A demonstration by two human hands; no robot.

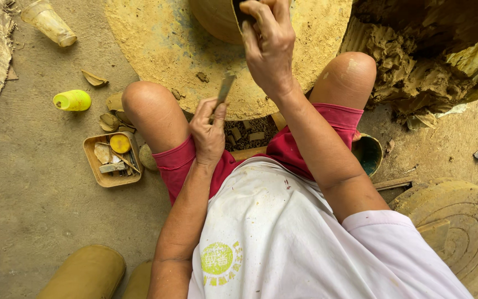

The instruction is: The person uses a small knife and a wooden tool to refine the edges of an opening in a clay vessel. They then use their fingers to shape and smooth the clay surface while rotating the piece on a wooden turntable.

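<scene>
While I sit over the clay-coated wheel, the clay pot stands on it at the top edge of the view, only its lower wall showing. My right hand is up at the pot's rim, fingers curled over the edge and closed on the wall; whether they grip anything else there I cannot tell. My left hand sits lower, between my knees, fingers pinched together on a thin flat blade that points up toward the wheel's near edge. The blade tip is just above the wheel rim, apart from the pot.

Small clay crumbs lie on the wheel near the blade. Left of my left knee, on the dirt floor, a shallow tray holds scraps and a round yellow lid. Further left lies a yellow-green bottle on its side, and a clear plastic cup lies near the top corner. A heap of raw clay is piled right of the wheel. A ridged round disc rests at lower right.
</scene>
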